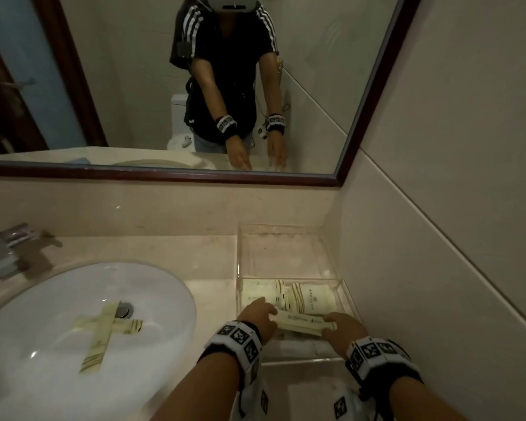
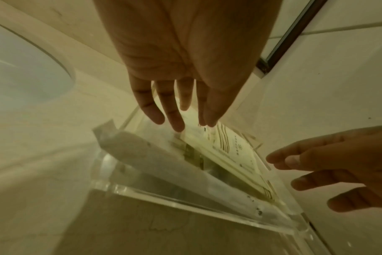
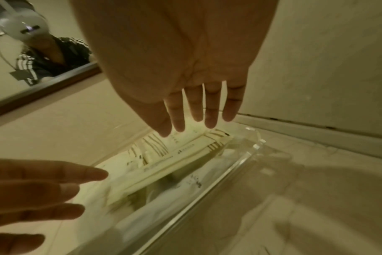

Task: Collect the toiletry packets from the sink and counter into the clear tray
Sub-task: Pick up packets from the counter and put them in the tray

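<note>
Toiletry packets (image 1: 299,323) lie in the clear tray (image 1: 286,229), lower right of frame, left hand (image 1: 257,314) and right hand (image 1: 343,328) slack-fingered, grasping nothing; best lift straight out, then reach for the sink (image 1: 164,287) pair.

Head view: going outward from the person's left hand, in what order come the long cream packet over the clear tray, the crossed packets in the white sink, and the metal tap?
1. Long cream packet, at the left hand's fingertips, over the clear tray.
2. Crossed packets, leftward in the white sink.
3. Metal tap, far left, behind the sink.
</note>
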Motion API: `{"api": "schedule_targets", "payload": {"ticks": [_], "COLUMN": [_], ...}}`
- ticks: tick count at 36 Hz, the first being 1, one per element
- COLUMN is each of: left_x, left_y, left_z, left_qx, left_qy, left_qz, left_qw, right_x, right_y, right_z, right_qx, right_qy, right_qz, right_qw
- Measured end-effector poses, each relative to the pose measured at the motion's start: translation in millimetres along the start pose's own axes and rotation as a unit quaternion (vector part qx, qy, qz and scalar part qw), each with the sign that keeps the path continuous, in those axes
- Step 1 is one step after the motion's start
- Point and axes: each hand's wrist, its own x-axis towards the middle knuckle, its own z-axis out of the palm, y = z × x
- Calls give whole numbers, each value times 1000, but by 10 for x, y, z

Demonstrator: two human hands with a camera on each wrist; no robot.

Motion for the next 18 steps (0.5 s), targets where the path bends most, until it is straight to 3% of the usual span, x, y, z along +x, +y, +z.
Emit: {"api": "schedule_targets", "payload": {"ticks": [4, 9, 18], "left_x": [-239, -626, -1421], "left_y": [16, -119, -813], "left_z": [-190, -462, -1010], "left_qx": [-17, -33, -40], "left_qy": [13, 76, 166], "left_qz": [3, -30, -119], "left_qw": [1000, 996, 978], "right_x": [-123, -326, -724], "right_y": [-203, -628, -1590], "right_z": [-95, -121, 235], "right_qx": [-3, 25, 43], "right_qy": [-2, -1, -30], "right_qz": [-28, -75, -214], "right_qw": [1000, 997, 975]}}
